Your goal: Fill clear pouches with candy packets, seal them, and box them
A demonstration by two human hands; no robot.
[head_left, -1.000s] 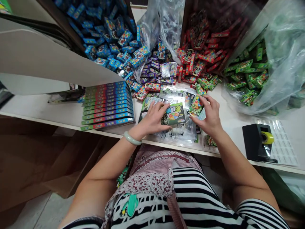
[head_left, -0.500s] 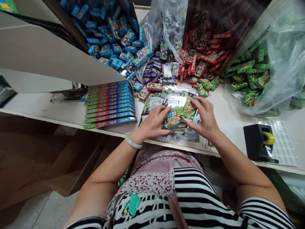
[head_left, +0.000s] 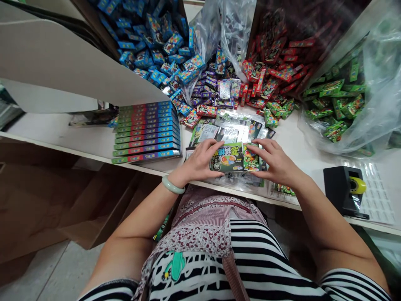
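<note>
A dark card with green edges and a coloured oval (head_left: 228,159) lies flat over the clear plastic sleeves (head_left: 233,179) at the table's front edge. My left hand (head_left: 203,161) grips its left end between thumb and fingers. Against the card's right side sits a small green box (head_left: 250,158), upright in line with it. My right hand (head_left: 274,161) has its thumb and fingertips on the top and bottom edges of that box. More printed sleeves (head_left: 232,125) are spread behind the card.
Rows of packed boxes (head_left: 147,133) stand at left beside a white board (head_left: 75,62). Behind are heaps of blue (head_left: 175,44), purple (head_left: 203,90) and red boxes (head_left: 269,88). Right are bagged green boxes (head_left: 332,100) and a tape dispenser (head_left: 341,190).
The small green box, tilted before, now lies straight beside the card. My right hand has shifted slightly right and down with it. The whole view has moved a little.
</note>
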